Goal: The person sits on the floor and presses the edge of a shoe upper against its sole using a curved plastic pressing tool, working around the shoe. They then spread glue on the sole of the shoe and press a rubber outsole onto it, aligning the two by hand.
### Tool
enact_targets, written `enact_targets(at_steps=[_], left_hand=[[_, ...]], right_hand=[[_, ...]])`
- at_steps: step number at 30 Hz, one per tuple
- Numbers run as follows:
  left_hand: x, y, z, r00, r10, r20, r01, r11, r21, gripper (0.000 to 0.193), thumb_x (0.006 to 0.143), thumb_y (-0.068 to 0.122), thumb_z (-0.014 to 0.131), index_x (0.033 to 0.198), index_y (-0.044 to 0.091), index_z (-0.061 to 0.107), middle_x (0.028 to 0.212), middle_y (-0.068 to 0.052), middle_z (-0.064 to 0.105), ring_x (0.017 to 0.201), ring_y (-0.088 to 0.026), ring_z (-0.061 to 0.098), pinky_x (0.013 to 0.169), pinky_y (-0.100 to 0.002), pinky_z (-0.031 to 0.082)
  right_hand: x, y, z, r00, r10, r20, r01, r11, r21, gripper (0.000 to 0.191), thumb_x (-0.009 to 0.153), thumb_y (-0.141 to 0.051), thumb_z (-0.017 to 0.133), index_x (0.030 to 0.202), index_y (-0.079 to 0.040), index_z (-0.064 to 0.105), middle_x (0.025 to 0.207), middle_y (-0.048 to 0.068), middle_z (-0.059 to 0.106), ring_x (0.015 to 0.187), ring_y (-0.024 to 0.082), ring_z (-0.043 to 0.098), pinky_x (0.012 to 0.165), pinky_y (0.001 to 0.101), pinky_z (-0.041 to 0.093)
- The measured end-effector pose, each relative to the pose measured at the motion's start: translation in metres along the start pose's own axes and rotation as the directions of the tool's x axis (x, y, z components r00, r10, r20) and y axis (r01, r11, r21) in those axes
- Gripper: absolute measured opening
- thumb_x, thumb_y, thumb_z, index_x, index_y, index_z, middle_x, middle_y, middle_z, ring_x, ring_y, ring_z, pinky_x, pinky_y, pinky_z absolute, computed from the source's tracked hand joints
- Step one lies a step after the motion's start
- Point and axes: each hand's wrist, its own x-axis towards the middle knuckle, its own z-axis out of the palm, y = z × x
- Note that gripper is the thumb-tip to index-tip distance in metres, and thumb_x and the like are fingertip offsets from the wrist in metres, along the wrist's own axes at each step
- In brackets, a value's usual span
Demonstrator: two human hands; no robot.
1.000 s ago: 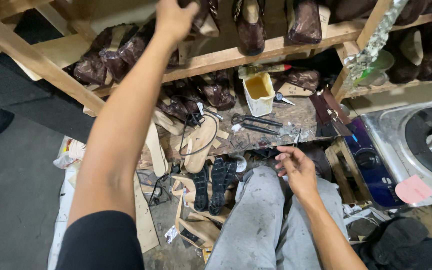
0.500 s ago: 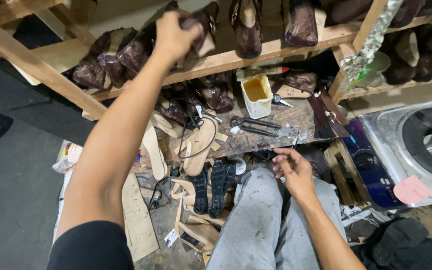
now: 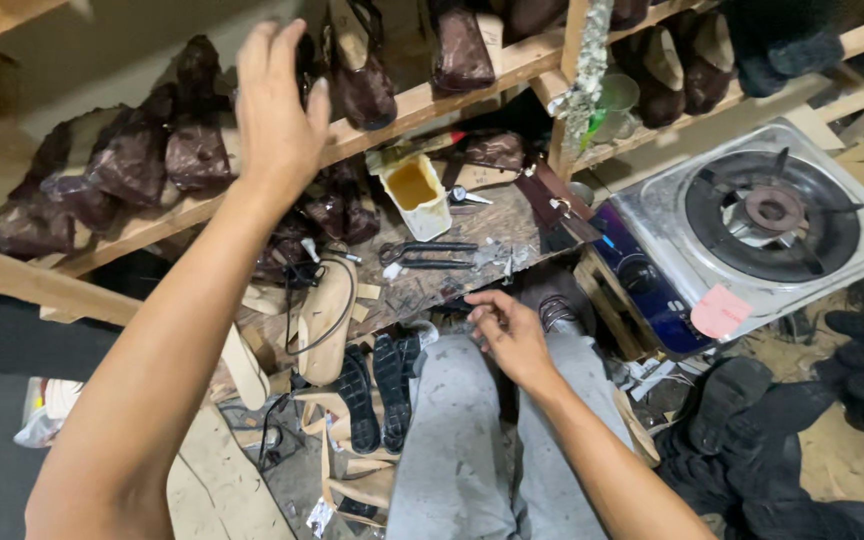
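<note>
My left hand (image 3: 277, 110) is raised in front of a slanted wooden shelf (image 3: 432, 95), fingers apart and holding nothing. It hovers just left of a dark brown high-heeled shoe (image 3: 357, 75). More dark shoes wrapped in plastic (image 3: 192, 155) line the shelf to the left. My right hand (image 3: 507, 335) rests low over my grey-trousered knee (image 3: 452, 430), fingers loosely bent with nothing seen in them, at the front edge of a cluttered low workbench (image 3: 512, 235).
On the bench lie black pliers (image 3: 432, 255), a white tub of amber glue (image 3: 417, 190), a tan insole (image 3: 322, 315) and two black soles (image 3: 377, 385). A single-burner gas stove (image 3: 772, 215) sits at the right, with dark clothes (image 3: 852, 400) below it.
My left hand has come away from the shoes on the shelf and now hovers open before them. My right hand has stayed over my knee.
</note>
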Motion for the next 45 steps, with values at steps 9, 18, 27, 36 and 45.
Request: enact_targets(at_steps=[9, 18, 27, 36, 45], left_hand=[[0.036, 0.019, 0.079, 0.846, -0.505, 0.170, 0.533, 0.804, -0.263, 0.071, 0.089, 0.036, 0.078, 0.137, -0.006, 0.047, 0.132, -0.029, 0.057, 0.126, -0.043, 0.056, 0.109, -0.045, 0.044], [0.038, 0.033, 0.082, 0.849, -0.523, 0.076, 0.521, 0.803, -0.289, 0.077, 0.083, 0.036, 0.081, 0.135, -0.006, 0.044, 0.127, -0.039, 0.049, 0.117, -0.051, 0.054, 0.102, -0.049, 0.045], [0.039, 0.026, 0.078, 0.826, -0.506, 0.249, 0.564, 0.749, -0.348, 0.064, 0.090, 0.043, 0.069, 0.134, 0.000, 0.051, 0.123, -0.026, 0.069, 0.119, -0.041, 0.065, 0.102, -0.044, 0.049], [-0.104, 0.076, 0.001, 0.894, -0.428, 0.135, 0.415, 0.673, -0.612, 0.044, 0.106, 0.015, 0.063, 0.147, 0.000, 0.054, 0.133, -0.020, 0.071, 0.122, -0.025, 0.068, 0.106, -0.036, 0.055], [-0.315, 0.241, -0.032, 0.824, -0.434, 0.364, 0.542, 0.790, -0.285, 0.062, 0.092, 0.013, 0.068, 0.150, 0.003, 0.046, 0.155, -0.027, 0.041, 0.144, -0.047, 0.038, 0.118, -0.053, 0.032]], right_hand=[[0.000, -0.006, 0.001, 1.000, 0.017, 0.014, -0.016, 0.998, -0.061, 0.025, 0.099, -0.013, 0.056, 0.119, -0.005, 0.069, 0.092, 0.002, 0.070, 0.076, 0.009, 0.066, 0.060, 0.0248, 0.056], [-0.001, -0.009, -0.005, 0.998, 0.037, 0.045, -0.038, 0.999, 0.008, 0.027, 0.096, -0.010, 0.056, 0.121, -0.005, 0.067, 0.095, 0.001, 0.069, 0.078, 0.009, 0.066, 0.063, 0.0249, 0.055], [0.000, -0.009, -0.004, 0.997, 0.068, 0.032, -0.068, 0.997, -0.024, 0.026, 0.098, -0.015, 0.059, 0.120, -0.005, 0.069, 0.094, 0.002, 0.071, 0.077, 0.010, 0.066, 0.062, 0.0254, 0.055], [0.000, -0.016, -0.008, 0.997, 0.081, -0.019, -0.082, 0.992, -0.096, 0.025, 0.100, -0.014, 0.059, 0.121, -0.004, 0.068, 0.094, 0.004, 0.073, 0.074, 0.011, 0.067, 0.060, 0.0268, 0.054], [-0.001, -0.007, -0.008, 1.000, 0.024, 0.011, -0.022, 0.983, -0.184, 0.026, 0.101, -0.015, 0.059, 0.123, -0.005, 0.069, 0.094, 0.004, 0.072, 0.077, 0.011, 0.066, 0.062, 0.0266, 0.055]])
